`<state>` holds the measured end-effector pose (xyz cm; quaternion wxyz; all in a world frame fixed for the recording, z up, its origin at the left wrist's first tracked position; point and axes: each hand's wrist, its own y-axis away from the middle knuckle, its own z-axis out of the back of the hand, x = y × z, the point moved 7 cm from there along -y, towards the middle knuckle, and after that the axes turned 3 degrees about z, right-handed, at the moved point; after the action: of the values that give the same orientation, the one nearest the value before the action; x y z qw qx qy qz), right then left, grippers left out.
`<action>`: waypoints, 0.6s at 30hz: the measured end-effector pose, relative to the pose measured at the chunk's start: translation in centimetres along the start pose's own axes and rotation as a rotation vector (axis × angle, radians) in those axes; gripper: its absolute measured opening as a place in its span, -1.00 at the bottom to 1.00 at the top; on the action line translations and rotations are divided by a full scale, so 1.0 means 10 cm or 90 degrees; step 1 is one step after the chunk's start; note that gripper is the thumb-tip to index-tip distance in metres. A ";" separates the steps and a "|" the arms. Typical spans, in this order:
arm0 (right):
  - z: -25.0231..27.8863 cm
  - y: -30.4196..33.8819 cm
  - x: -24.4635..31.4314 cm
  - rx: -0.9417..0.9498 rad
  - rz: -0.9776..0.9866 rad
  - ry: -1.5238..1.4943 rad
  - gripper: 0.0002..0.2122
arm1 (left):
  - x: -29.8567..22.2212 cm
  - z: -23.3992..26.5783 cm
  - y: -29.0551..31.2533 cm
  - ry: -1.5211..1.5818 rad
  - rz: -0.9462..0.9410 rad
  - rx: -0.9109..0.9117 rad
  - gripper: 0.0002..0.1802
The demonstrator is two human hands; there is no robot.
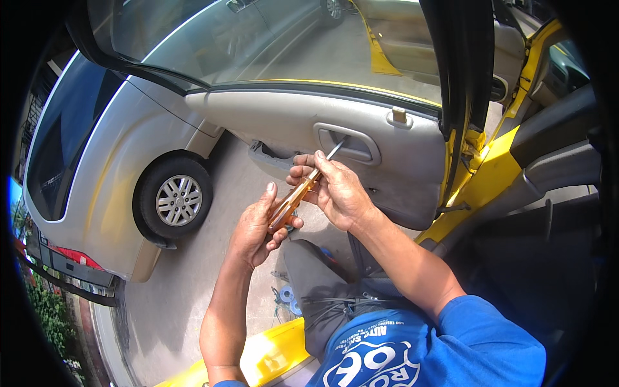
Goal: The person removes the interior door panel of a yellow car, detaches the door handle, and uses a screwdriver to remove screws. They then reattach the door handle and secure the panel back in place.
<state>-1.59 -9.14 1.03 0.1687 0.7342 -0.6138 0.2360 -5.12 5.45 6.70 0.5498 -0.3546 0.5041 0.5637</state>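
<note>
Both grips (253, 229) (343, 195) hold a tool (291, 202) (amber-handled).

The orange handle (290, 203) looks like shiny plastic, and its thin tip (335, 150) like smooth metal. The door panel (271, 117) looks like dull plastic. The shirt (458, 342) is cloth.

We see amber-orange along our slim hand tool (298, 195) and silvery grey on its tip (334, 150). Our blue T-shirt (458, 342) bears 1 white shield print (374, 366); our trousers (313, 274) are dark grey. We note a grey-beige door panel (271, 108), a yellow sill (278, 345), a silver SUV (113, 187), its black tyre (149, 200) and red tail lamp (82, 258).
</note>
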 end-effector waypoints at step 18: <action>0.06 0.01 0.11 0.003 0.041 0.011 -0.53 | -0.42 -0.33 0.31 -0.573 -0.382 -0.101 -0.54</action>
<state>-1.47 -10.33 1.13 0.1644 0.7122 -0.6353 0.2494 -8.08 1.53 10.51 0.8195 -0.2473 0.0517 0.5144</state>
